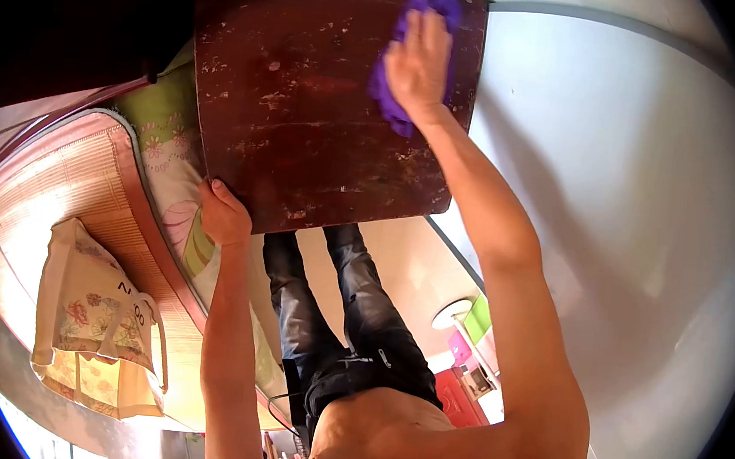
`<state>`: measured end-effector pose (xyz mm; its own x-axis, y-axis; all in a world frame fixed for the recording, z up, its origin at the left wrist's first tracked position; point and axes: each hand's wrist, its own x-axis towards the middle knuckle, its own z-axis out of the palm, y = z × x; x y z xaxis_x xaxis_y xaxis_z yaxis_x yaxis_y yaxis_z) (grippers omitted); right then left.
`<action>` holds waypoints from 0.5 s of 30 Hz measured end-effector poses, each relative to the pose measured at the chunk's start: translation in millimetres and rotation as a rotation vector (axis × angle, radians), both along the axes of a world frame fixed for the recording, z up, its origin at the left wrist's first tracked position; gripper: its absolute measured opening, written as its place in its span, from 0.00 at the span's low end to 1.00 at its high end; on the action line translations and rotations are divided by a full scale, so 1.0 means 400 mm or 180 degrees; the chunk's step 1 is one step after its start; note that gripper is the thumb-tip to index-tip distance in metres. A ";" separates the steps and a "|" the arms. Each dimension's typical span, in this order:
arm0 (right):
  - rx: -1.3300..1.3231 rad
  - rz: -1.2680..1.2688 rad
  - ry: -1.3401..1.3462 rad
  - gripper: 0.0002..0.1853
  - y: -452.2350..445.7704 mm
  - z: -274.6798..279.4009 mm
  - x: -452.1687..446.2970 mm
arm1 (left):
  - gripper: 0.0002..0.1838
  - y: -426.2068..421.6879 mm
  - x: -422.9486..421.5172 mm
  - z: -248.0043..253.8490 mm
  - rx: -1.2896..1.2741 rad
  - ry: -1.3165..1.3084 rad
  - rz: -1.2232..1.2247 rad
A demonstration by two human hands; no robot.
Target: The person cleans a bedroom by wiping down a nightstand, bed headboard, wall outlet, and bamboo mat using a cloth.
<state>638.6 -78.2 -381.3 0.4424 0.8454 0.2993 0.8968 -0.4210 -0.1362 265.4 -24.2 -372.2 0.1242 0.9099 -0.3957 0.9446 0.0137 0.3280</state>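
A dark red-brown wooden board or tabletop, its surface scuffed with pale worn spots, fills the upper middle of the head view. My left hand grips its near left corner, thumb on top and the other fingers hidden beneath the edge. On the right part of the board lies a purple cloth. My right hand rests flat on this cloth with the fingers stretched out, pressing it against the wood. What supports the board underneath is hidden.
At left is a bed with a woven mat and a floral cloth bag on it. A white wall stands close on the right. Below right, a round white lamp and a red box show.
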 end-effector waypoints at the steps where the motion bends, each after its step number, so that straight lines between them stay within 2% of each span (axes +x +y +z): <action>1: -0.0018 0.0231 0.0295 0.27 0.071 0.021 -0.031 | 0.27 0.000 0.001 -0.005 0.0074 -0.0031 0.0009; 2: 0.0103 0.0341 0.0525 0.28 0.135 0.029 -0.074 | 0.27 0.000 0.000 -0.009 0.0103 -0.0046 -0.0016; 3: 0.0160 0.0483 0.0386 0.29 0.186 -0.005 -0.116 | 0.26 0.001 -0.003 -0.009 0.0139 -0.0054 -0.0056; 5: -0.0080 0.0776 0.0725 0.30 0.297 -0.004 -0.196 | 0.26 0.006 -0.003 -0.008 0.0147 -0.0049 -0.0054; 6: 0.0138 0.0842 0.0637 0.29 0.336 -0.014 -0.249 | 0.27 0.008 -0.003 -0.003 0.0098 -0.0036 -0.0033; 8: -0.0058 0.1173 0.0373 0.29 0.373 -0.011 -0.346 | 0.28 0.011 -0.009 -0.001 0.0048 -0.0010 -0.0010; 12: -0.0205 0.1982 0.0863 0.30 0.192 0.062 -0.492 | 0.27 -0.001 -0.020 -0.013 0.0153 -0.0099 -0.0040; 13: -0.0337 0.2048 0.1411 0.30 0.118 0.084 -0.499 | 0.27 0.001 -0.020 -0.015 0.0213 -0.0159 -0.0044; 15: -0.0694 0.2027 0.1685 0.30 -0.055 0.130 -0.479 | 0.27 -0.003 -0.018 -0.010 0.0326 -0.0180 -0.0023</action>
<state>447.0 -100.1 -329.3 -0.1007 0.9949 -0.0109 0.8124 0.0759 -0.5782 258.1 -25.3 -376.1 0.1503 0.9442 -0.2930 0.9245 -0.0293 0.3799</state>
